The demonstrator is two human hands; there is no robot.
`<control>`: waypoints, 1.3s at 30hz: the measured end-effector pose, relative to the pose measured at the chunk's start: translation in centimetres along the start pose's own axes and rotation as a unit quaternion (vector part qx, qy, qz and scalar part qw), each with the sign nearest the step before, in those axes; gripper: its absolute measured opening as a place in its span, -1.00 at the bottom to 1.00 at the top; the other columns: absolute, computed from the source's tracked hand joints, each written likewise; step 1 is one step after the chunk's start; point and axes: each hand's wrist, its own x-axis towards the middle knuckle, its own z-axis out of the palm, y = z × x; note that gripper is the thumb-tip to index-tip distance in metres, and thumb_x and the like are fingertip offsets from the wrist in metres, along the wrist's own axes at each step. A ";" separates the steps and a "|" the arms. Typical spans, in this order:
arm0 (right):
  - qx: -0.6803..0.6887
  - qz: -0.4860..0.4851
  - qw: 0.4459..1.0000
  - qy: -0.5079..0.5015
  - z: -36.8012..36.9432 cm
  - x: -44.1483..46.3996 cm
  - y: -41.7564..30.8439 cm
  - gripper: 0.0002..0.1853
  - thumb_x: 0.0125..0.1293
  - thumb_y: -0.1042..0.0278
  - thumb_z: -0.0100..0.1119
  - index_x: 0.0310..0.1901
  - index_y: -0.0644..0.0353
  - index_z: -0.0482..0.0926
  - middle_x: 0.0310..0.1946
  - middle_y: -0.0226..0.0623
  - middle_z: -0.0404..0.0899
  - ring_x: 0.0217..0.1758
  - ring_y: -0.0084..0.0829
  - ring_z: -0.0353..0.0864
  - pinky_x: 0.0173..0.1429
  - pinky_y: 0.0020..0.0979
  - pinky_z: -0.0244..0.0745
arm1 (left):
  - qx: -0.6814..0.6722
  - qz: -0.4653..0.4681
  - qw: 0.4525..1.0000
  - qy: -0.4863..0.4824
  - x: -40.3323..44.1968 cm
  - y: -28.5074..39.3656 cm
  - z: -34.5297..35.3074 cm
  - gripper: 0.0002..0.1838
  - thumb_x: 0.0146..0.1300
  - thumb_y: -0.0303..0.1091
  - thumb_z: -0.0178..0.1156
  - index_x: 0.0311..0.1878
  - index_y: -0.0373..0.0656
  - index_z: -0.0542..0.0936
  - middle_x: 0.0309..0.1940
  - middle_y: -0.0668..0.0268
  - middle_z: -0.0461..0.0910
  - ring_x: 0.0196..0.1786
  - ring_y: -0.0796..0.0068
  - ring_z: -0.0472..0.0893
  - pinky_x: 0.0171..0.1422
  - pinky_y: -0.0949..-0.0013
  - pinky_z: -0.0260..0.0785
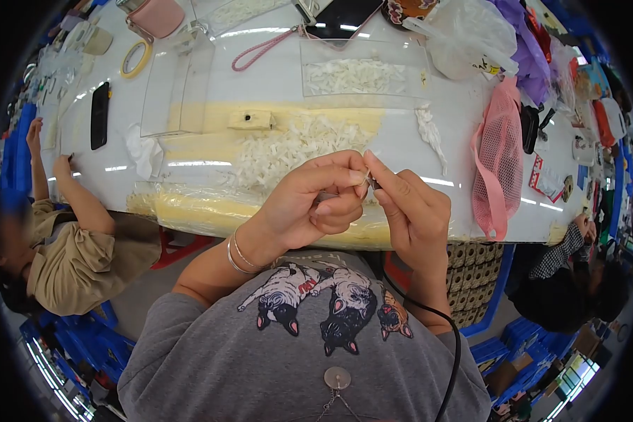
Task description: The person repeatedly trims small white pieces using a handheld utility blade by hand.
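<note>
Both hands meet above the table's front edge. My left hand (323, 193) is closed, with thumb and index finger pinched around a tiny pale piece whose kind I cannot make out. Opposite it, my right hand (415, 211) is closed too. Its thumb and fingers press on something small and dark at the same spot, mostly hidden by the fingertips. Just beyond my hands spreads a loose pile of small white pieces (295, 148). Behind that pile rests a cream block with a dark hole (252, 119).
A clear tray of white pieces (355, 76) lies farther back. Around it are a tape roll (136, 59), black phone (100, 116), crumpled tissue (145, 151), plastic bag (471, 39) and pink mesh bag (498, 162). Other people sit left (70, 260) and right (563, 281).
</note>
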 end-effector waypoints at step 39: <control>0.012 0.068 0.996 0.058 1.4 0.5 0.5 -0.57 0.31 0.50 0.35 0.23 0.13 0.66 -0.48 -0.35 0.47 -0.51 -0.49 0.44 -0.42 -0.45 0.32 | 0.045 0.025 0.998 0.036 -0.3 0.1 -0.2 -0.85 0.51 -0.37 -0.02 -0.21 -0.20 0.47 -0.71 0.52 0.19 -0.69 0.75 0.07 -0.63 0.56 -0.13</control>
